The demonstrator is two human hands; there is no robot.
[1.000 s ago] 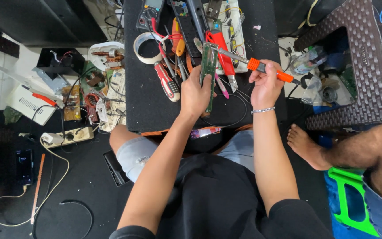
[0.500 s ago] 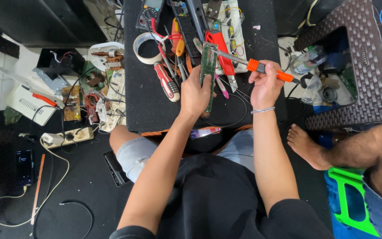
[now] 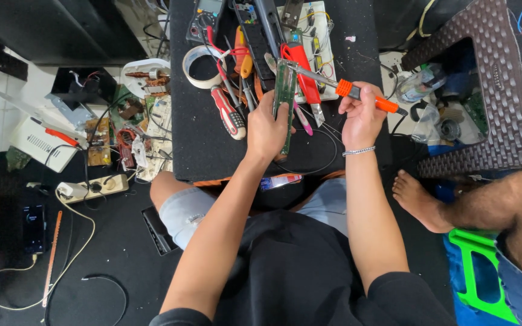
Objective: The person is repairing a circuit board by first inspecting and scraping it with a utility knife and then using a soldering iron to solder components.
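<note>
hands [image 3: 315,121] amid cluttered tools [image 3: 255,66]

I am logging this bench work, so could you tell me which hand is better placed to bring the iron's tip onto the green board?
Probably the right hand: it grips the orange-handled soldering iron, while the left hand holds the green circuit board.

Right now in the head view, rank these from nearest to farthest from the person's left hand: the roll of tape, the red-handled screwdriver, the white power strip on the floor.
From the left hand:
1. Red-handled screwdriver, on the black mat just to the image-left of the hand.
2. Roll of tape, farther up the mat, image-left.
3. White power strip, down on the floor, far image-left.
</note>
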